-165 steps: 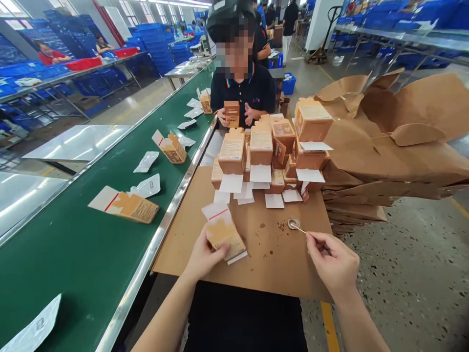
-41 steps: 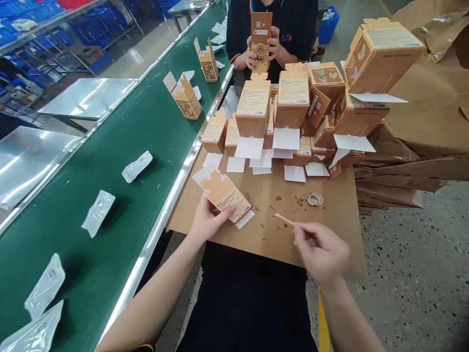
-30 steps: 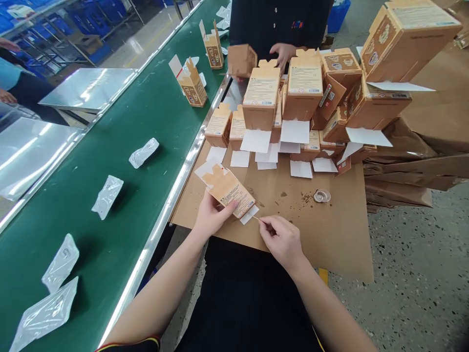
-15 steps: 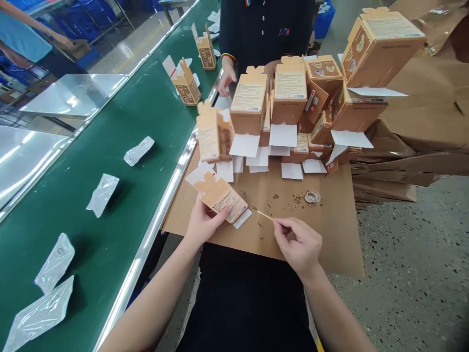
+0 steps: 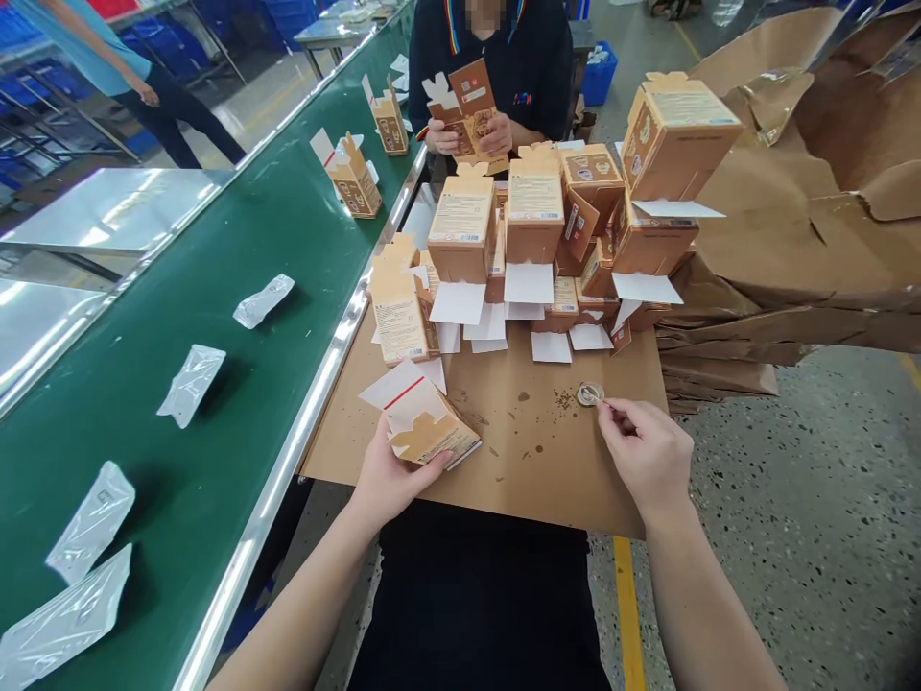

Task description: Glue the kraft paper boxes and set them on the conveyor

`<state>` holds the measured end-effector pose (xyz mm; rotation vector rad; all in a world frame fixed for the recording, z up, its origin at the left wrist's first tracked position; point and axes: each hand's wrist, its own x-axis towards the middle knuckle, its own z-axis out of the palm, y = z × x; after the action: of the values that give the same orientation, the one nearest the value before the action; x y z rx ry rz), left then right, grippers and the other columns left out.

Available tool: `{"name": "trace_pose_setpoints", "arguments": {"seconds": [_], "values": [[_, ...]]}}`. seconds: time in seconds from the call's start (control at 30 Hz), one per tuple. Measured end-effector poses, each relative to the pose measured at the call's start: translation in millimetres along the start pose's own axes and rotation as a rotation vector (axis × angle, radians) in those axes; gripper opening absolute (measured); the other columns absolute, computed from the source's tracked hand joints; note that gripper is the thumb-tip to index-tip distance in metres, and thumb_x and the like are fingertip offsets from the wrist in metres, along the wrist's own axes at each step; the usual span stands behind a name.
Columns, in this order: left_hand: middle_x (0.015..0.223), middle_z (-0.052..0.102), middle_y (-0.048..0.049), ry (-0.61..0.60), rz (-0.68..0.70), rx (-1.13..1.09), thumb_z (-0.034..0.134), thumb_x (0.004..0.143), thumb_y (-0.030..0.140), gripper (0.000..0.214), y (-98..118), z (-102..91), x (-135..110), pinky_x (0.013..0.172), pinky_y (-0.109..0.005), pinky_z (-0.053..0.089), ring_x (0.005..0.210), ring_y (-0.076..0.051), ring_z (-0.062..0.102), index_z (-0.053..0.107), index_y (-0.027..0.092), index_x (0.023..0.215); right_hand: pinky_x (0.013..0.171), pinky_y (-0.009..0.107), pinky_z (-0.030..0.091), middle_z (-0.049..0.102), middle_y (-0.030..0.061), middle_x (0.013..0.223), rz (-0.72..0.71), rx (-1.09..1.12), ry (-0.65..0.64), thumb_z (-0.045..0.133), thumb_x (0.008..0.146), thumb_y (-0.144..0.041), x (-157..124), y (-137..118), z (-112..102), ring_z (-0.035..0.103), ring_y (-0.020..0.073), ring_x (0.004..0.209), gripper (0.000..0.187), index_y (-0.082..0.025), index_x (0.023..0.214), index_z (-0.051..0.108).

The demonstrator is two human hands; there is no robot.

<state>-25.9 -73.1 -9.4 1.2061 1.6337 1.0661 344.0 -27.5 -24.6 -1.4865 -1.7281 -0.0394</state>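
My left hand (image 5: 390,477) grips a flat brown carton (image 5: 424,429) with a white flap and red stripe, lying near the front edge of the cardboard sheet (image 5: 504,451). My right hand (image 5: 648,451) is pinched shut on a thin stick; the stick itself barely shows, and its tip meets a small round clear dish (image 5: 589,393) on the sheet. Brown specks and stains lie on the sheet beside the dish. Behind stands a pile of brown cartons (image 5: 532,221) with white flaps hanging open.
A green conveyor belt (image 5: 216,384) runs along the left, carrying clear plastic pouches (image 5: 191,382) and upright cartons (image 5: 352,178). A person in a dark shirt opposite holds a carton (image 5: 467,106). Large brown paper sheets (image 5: 791,240) pile up on the right. Another person stands far left.
My right hand moved right, from the carton's flap to the small dish. The carton under my left hand has turned, white flap now up. The person opposite picked up another carton.
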Motion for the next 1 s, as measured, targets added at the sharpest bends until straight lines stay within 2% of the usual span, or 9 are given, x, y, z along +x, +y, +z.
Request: {"name": "trace_pose_setpoints", "arguments": {"seconds": [0.1, 0.2, 0.27, 0.33, 0.4, 0.43, 0.53, 0.73, 1.0], "values": [[0.124, 0.090, -0.0183, -0.022, -0.020, -0.065, 0.105, 0.073, 0.069, 0.065, 1, 2.6, -3, 0.110, -0.062, 0.073, 0.125, -0.046, 0.086, 0.081, 0.024, 0.113, 0.061, 0.032, 0.061, 0.081, 0.0041, 0.078, -0.010, -0.001, 0.001, 0.074, 0.115, -0.039, 1, 4, -5, 0.071, 0.0186, 0.061, 0.026, -0.024, 0.098, 0.088], [0.123, 0.091, -0.0198, -0.084, -0.107, -0.141, 0.106, 0.072, 0.075, 0.072, 10, 0.0, -7, 0.112, -0.065, 0.072, 0.125, -0.049, 0.087, 0.083, 0.022, 0.114, 0.059, 0.033, 0.064, 0.080, 0.0015, 0.078, -0.030, 0.014, 0.106, 0.086, 0.110, -0.035, -4, 1, -20, 0.068, 0.0179, 0.058, 0.013, -0.025, 0.116, 0.090], [0.127, 0.092, -0.0211, -0.065, -0.170, -0.250, 0.107, 0.069, 0.080, 0.083, 19, -0.4, -14, 0.117, -0.066, 0.070, 0.131, -0.051, 0.085, 0.084, 0.020, 0.123, 0.056, 0.031, 0.063, 0.081, 0.0004, 0.082, -0.070, 0.131, 0.143, 0.091, 0.107, -0.028, -13, -14, -29, 0.070, 0.0176, 0.060, 0.023, -0.028, 0.130, 0.089], [0.134, 0.091, -0.0208, -0.045, -0.242, -0.410, 0.104, 0.070, 0.083, 0.094, 30, 3.0, -23, 0.120, -0.066, 0.069, 0.139, -0.052, 0.082, 0.083, 0.020, 0.137, 0.060, 0.031, 0.069, 0.087, 0.0034, 0.097, -0.125, 0.377, 0.070, 0.091, 0.108, -0.028, -25, -39, -34, 0.081, 0.0202, 0.074, 0.037, -0.031, 0.145, 0.085], [0.142, 0.089, -0.0187, -0.072, -0.305, -0.552, 0.101, 0.075, 0.083, 0.098, 40, 9.9, -33, 0.123, -0.066, 0.069, 0.147, -0.052, 0.078, 0.078, 0.024, 0.150, 0.087, 0.046, 0.080, 0.088, 0.0142, 0.128, -0.072, 0.548, -0.112, 0.095, 0.105, -0.054, -39, -69, -31, 0.089, 0.0325, 0.110, 0.064, -0.028, 0.161, 0.077], [0.146, 0.088, -0.0176, -0.102, -0.328, -0.602, 0.100, 0.078, 0.082, 0.098, 45, 14.0, -38, 0.124, -0.065, 0.068, 0.151, -0.052, 0.076, 0.076, 0.026, 0.155, 0.103, 0.055, 0.079, 0.084, 0.0191, 0.145, -0.064, 0.595, -0.169, 0.097, 0.101, -0.063, -44, -82, -27, 0.087, 0.0389, 0.128, 0.080, -0.026, 0.168, 0.072], [0.158, 0.083, -0.0158, -0.176, -0.380, -0.700, 0.095, 0.083, 0.081, 0.095, 58, 24.9, -47, 0.127, -0.066, 0.066, 0.161, -0.052, 0.069, 0.073, 0.028, 0.159, 0.122, 0.062, 0.071, 0.072, 0.0229, 0.169, -0.073, 0.742, -0.214, 0.098, 0.100, -0.064, -52, -107, -11, 0.076, 0.0439, 0.153, 0.099, -0.028, 0.183, 0.056], [0.169, 0.077, -0.0162, -0.308, -0.476, -0.786, 0.095, 0.084, 0.081, 0.097, 66, 31.8, -61, 0.130, -0.069, 0.063, 0.164, -0.053, 0.066, 0.072, 0.029, 0.162, 0.116, 0.058, 0.075, 0.083, 0.0171, 0.154, -0.183, 0.766, -0.084, 0.100, 0.102, -0.031, -42, -103, -2, 0.084, 0.0392, 0.139, 0.085, -0.032, 0.179, 0.064], [0.161, 0.082, -0.0168, -0.333, -0.522, -0.911, 0.104, 0.082, 0.071, 0.103, 62, 35.6, -74, 0.129, -0.065, 0.065, 0.158, -0.052, 0.071, 0.068, 0.029, 0.169, 0.103, 0.058, 0.078, 0.083, 0.0188, 0.144, -0.209, 0.614, 0.044, 0.090, 0.110, -0.042, -49, -115, 0, 0.086, 0.0391, 0.126, 0.083, -0.028, 0.185, 0.058]]}}
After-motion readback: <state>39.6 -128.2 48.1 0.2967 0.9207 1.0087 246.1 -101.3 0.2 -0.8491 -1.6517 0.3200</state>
